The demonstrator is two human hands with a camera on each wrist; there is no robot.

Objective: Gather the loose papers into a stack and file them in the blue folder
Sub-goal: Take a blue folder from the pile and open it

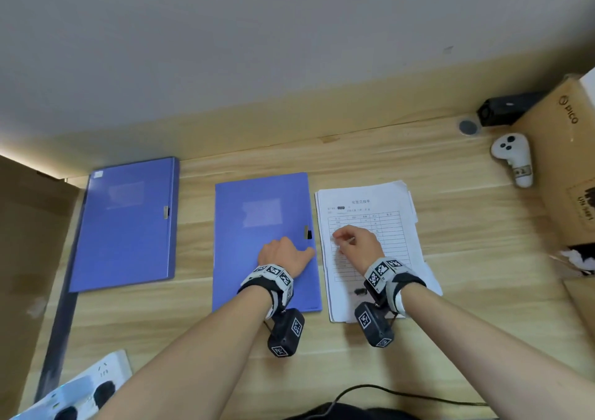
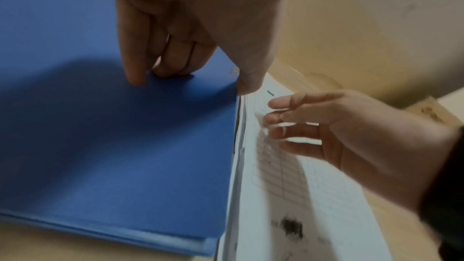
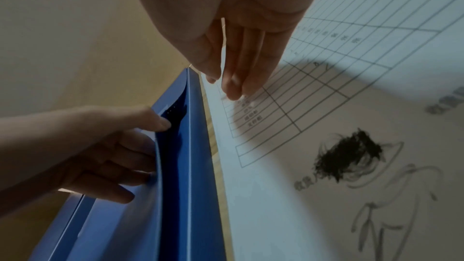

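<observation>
A shut blue folder (image 1: 264, 226) lies in the middle of the wooden desk. My left hand (image 1: 286, 252) rests on its cover near the clasp (image 1: 308, 233). Its fingers (image 2: 135, 66) curl down on the cover and the thumb (image 3: 160, 122) hooks the right edge, where the cover (image 3: 175, 166) bulges up slightly. Right beside the folder lies a rough stack of white printed papers (image 1: 386, 204) with a table form on top. My right hand (image 1: 347, 237) hovers low over the form, and its relaxed fingertips (image 3: 233, 90) touch the sheet (image 3: 301, 106) without holding anything.
A second blue folder (image 1: 128, 223) lies shut at the left. A cardboard box (image 1: 566, 162), a white controller (image 1: 512, 159) and a black device (image 1: 508, 107) crowd the right back corner. Brown cardboard (image 1: 29, 258) and a power strip (image 1: 90, 384) sit at the left front.
</observation>
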